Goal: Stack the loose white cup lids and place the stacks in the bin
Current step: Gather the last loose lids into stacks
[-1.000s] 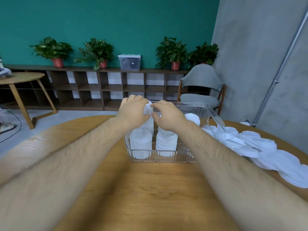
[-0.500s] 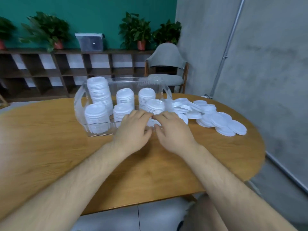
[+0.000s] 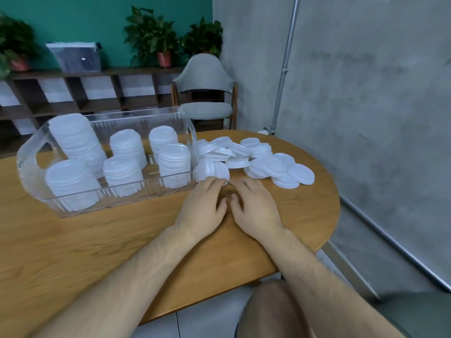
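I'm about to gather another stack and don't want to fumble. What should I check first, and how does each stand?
1. Hands free: left hand and right hand hold nothing. Ok.
2. Loose lids within reach, just ahead of both hands. Ok.
3. Loose lids aligned for stacking: jumbled, overlapping. Not ok.
4. Bin upright on table. Ok.
5. Room in bin beside its six stacks. Cannot tell.

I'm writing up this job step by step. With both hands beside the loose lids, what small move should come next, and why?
Probably draw the nearest loose lids together between the left hand and right hand to start a new stack. Both hands lie open on the table, gripping nothing. The bin already holds six stacks, and many more lids lie scattered beside it.
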`<state>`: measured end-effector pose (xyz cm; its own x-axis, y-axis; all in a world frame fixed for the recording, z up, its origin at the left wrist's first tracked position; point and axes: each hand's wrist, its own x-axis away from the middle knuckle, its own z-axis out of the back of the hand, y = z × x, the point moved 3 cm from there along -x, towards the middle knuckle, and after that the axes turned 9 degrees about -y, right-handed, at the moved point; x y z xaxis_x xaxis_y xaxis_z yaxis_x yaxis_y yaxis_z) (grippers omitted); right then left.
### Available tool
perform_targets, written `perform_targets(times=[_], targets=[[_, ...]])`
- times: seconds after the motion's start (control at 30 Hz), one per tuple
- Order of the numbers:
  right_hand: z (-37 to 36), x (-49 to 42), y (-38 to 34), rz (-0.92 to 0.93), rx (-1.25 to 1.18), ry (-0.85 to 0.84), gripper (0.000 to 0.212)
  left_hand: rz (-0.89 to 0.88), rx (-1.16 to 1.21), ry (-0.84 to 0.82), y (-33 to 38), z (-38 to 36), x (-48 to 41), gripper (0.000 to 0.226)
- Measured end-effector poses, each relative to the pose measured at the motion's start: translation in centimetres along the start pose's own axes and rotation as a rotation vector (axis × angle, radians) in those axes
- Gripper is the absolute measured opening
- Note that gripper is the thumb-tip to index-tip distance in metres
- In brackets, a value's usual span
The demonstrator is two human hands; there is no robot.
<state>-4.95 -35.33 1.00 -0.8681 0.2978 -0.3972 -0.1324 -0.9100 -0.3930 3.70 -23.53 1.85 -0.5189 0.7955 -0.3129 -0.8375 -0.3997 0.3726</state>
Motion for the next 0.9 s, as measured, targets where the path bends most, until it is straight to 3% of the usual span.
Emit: perform_targets(times=[0.43, 0.63, 0.7, 0.8, 0.9], targets=[[0.4, -0.6, 2.6, -0.114, -0.014, 0.136, 0.039, -0.079, 0.048, 0.017, 1.4, -3.1, -2.9, 0.046], [3.3, -1.0, 6.7, -0.185, 0.11, 0.363, 0.029, -0.185, 0.05, 0.066, 4.8, -4.1, -6.6, 0.038], [4.6, -1.4, 9.3, -0.254, 0.156, 0.413, 0.037, -0.216, -0.011, 0.086, 5.7, -3.4, -9.4, 0.039], [5.7, -2.4, 13.5, -0.422, 0.125, 0.325, 0.052, -0.186, -0.115, 0.029, 6.3, -2.1, -14.9, 0.043], [5.7, -4.0, 16.4, -0.55, 0.004, 0.205, 0.059, -0.029, -0.216, -0.16, 5.8, -2.4, -20.1, 0.048]])
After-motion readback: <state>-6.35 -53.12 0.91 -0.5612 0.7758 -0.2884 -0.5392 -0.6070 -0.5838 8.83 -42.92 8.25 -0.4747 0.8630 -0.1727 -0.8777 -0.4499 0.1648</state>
